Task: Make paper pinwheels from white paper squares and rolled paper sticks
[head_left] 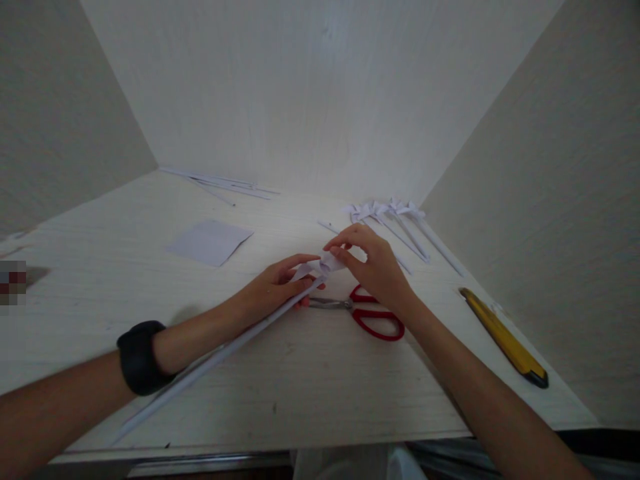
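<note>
My left hand (273, 288) is closed around a long white rolled paper stick (215, 360) that slants from the desk's front left up to the middle. At the stick's top end sits a small folded white paper piece (320, 267). My right hand (373, 260) pinches that folded piece from the right with thumb and fingers. Red-handled scissors (373, 317) lie on the desk just under my right wrist. A black band (140, 357) is on my left wrist.
A square white paper sheet (210, 241) lies left of centre. Several finished paper sticks with folded heads (400, 223) lie at the back right. Thin paper sticks (225, 183) rest along the back wall. A yellow utility knife (505, 337) lies at the right. Walls enclose the desk (325, 380) on three sides.
</note>
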Action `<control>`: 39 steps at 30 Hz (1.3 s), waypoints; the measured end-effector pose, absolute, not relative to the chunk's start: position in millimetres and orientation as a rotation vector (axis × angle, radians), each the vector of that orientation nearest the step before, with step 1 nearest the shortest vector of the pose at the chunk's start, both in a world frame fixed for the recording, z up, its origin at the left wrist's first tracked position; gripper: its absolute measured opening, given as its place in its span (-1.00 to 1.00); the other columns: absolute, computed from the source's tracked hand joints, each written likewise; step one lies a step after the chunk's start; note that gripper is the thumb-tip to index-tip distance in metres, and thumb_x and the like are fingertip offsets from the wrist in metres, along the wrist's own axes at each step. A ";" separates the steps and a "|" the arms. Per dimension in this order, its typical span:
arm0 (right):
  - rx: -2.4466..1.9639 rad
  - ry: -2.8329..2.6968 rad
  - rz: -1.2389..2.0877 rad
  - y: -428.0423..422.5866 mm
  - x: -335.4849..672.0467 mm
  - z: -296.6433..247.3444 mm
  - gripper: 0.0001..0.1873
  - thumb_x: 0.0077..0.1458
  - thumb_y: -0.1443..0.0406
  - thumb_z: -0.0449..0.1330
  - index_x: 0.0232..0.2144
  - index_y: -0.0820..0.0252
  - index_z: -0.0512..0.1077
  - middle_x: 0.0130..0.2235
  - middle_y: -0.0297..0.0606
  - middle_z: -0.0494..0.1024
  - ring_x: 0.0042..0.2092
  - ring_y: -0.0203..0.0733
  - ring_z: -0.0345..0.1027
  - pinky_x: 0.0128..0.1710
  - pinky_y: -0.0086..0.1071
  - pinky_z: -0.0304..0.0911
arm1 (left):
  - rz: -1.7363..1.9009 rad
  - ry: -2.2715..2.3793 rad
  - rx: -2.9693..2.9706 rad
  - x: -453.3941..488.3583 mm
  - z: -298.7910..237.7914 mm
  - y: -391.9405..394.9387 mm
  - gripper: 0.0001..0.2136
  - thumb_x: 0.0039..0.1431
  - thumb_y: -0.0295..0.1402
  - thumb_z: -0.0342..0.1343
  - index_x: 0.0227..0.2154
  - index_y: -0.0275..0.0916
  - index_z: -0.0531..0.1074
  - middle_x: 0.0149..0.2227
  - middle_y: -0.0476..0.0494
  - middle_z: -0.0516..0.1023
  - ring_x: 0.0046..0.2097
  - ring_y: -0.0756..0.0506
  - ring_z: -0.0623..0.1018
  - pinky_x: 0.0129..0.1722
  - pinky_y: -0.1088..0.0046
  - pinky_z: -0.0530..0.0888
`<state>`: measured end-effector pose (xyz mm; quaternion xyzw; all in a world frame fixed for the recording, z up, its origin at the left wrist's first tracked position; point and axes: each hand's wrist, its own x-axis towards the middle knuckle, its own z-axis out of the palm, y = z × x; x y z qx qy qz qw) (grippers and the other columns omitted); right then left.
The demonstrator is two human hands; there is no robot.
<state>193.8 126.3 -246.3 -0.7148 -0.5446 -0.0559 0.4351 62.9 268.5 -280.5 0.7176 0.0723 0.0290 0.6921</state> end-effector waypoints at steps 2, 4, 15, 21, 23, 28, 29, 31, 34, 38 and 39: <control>-1.822 -1.388 -0.096 127.7 191.7 -249.2 -0.91 0.06 0.33 0.19 -0.45 0.13 0.50 -0.39 -0.27 0.48 -0.28 -0.18 0.29 -0.22 -0.27 0.15 | 0.067 0.135 1.637 63.2 -278.9 269.3 -0.60 0.08 -0.28 0.13 0.01 -0.20 0.34 -0.39 -0.02 0.49 -0.48 0.03 0.43 -0.48 0.52 0.31; -1.848 -1.396 -0.062 128.2 192.2 -251.2 -0.93 0.04 0.34 0.21 -0.45 0.12 0.50 -0.40 -0.30 0.46 -0.31 -0.20 0.27 -0.25 -0.29 0.14 | 0.073 0.108 1.678 63.5 -276.9 269.6 -0.63 0.08 -0.29 0.13 -0.03 -0.22 0.36 -0.45 0.01 0.46 -0.49 0.02 0.42 -0.49 0.52 0.31; -1.609 -1.103 0.112 126.8 197.7 -246.5 -0.97 -0.03 0.31 0.25 -0.47 0.14 0.45 -0.44 -0.36 0.48 -0.36 -0.28 0.32 -0.27 -0.34 0.18 | 0.175 0.305 1.417 57.7 -271.3 268.0 -0.59 0.00 -0.32 0.25 -0.06 -0.22 0.36 -0.20 -0.13 0.54 -0.35 -0.01 0.51 -0.35 0.47 0.42; -1.271 -0.778 0.473 134.4 203.7 -268.4 -0.87 -0.15 0.30 0.31 -0.45 0.13 0.45 -0.44 -0.38 0.53 -0.37 -0.32 0.37 -0.25 -0.37 0.23 | 0.162 0.350 1.236 57.7 -268.0 270.5 -0.70 -0.02 -0.36 0.27 -0.16 -0.23 0.50 -0.19 -0.13 0.59 -0.25 -0.01 0.53 -0.17 0.49 0.43; -1.229 -0.754 0.531 136.9 200.6 -273.3 -0.87 -0.16 0.30 0.32 -0.46 0.13 0.46 -0.45 -0.40 0.53 -0.37 -0.33 0.37 -0.22 -0.37 0.23 | 0.170 0.348 1.214 56.9 -265.9 270.1 -0.75 0.01 -0.31 0.26 -0.21 -0.22 0.55 -0.21 -0.12 0.60 -0.26 0.00 0.52 -0.20 0.53 0.42; -1.241 -0.728 0.526 138.2 189.6 -274.4 -0.93 -0.09 0.29 0.29 -0.51 0.14 0.45 -0.46 -0.41 0.51 -0.38 -0.35 0.34 -0.25 -0.41 0.21 | 0.264 0.337 1.197 55.9 -262.8 268.7 -0.75 0.00 -0.28 0.26 -0.22 -0.19 0.57 -0.28 -0.08 0.61 -0.33 0.05 0.48 -0.29 0.58 0.39; -1.247 -0.714 0.529 138.1 188.0 -274.0 -0.92 -0.09 0.29 0.29 -0.52 0.14 0.45 -0.47 -0.41 0.50 -0.39 -0.36 0.33 -0.27 -0.41 0.21 | 0.280 0.340 1.199 55.9 -262.7 268.4 -0.74 -0.01 -0.28 0.26 -0.21 -0.19 0.57 -0.27 -0.09 0.61 -0.33 0.05 0.48 -0.30 0.58 0.38; -1.264 -0.678 0.534 137.9 185.9 -273.6 -0.89 -0.11 0.27 0.29 -0.53 0.15 0.42 -0.48 -0.41 0.49 -0.41 -0.35 0.32 -0.31 -0.41 0.21 | 0.301 0.349 1.209 56.0 -262.6 267.9 -0.73 0.00 -0.27 0.25 -0.19 -0.18 0.56 -0.25 -0.10 0.61 -0.34 0.04 0.48 -0.31 0.57 0.38; -1.294 -0.656 0.523 137.9 184.6 -273.7 -0.84 -0.12 0.23 0.30 -0.53 0.15 0.40 -0.48 -0.40 0.49 -0.43 -0.34 0.30 -0.34 -0.40 0.19 | 0.333 0.345 1.242 55.9 -262.0 267.5 -0.71 0.01 -0.26 0.24 -0.17 -0.16 0.55 -0.23 -0.10 0.60 -0.32 0.02 0.49 -0.32 0.55 0.38; -1.289 -0.683 0.486 138.1 184.6 -273.9 -0.84 -0.12 0.22 0.30 -0.52 0.15 0.42 -0.47 -0.40 0.49 -0.40 -0.32 0.32 -0.31 -0.40 0.19 | 0.383 0.347 1.310 55.7 -259.7 267.2 -0.75 -0.01 -0.26 0.26 -0.22 -0.15 0.57 -0.23 -0.08 0.61 -0.33 0.02 0.48 -0.33 0.56 0.38; -1.281 -0.688 0.478 138.3 184.6 -273.8 -0.85 -0.12 0.22 0.30 -0.52 0.15 0.42 -0.47 -0.40 0.49 -0.40 -0.32 0.32 -0.30 -0.40 0.19 | 0.390 0.350 1.326 55.6 -259.2 267.2 -0.75 -0.01 -0.26 0.26 -0.23 -0.15 0.57 -0.24 -0.08 0.61 -0.34 0.02 0.48 -0.34 0.56 0.38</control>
